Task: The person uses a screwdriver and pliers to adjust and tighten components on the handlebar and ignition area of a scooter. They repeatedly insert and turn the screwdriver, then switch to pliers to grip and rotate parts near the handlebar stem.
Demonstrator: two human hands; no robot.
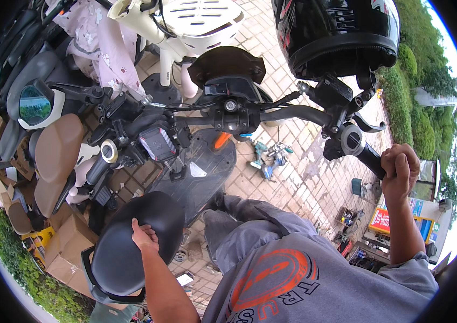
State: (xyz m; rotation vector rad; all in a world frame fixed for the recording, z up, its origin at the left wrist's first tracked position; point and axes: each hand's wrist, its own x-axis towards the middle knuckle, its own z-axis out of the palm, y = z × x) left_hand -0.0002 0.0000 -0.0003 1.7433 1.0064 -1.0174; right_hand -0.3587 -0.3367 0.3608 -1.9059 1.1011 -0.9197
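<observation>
I stand beside an electric scooter with black handlebars. My right hand is wrapped round the outer end of the right handlebar grip. Above that grip a brake lever juts out, untouched. My left hand is over the black scooter seat, its fingers curled in and its thumb sticking out, with nothing seen in it. Whether it presses on the seat I cannot tell. The left handlebar grip is free of any hand. Between seat and bars lies the dark footboard.
A black helmet hangs over the right mirror side. Cordless power tools lie on the brick paving. At left crowd other scooters, one with a brown seat, and cardboard boxes. A cream scooter stands ahead.
</observation>
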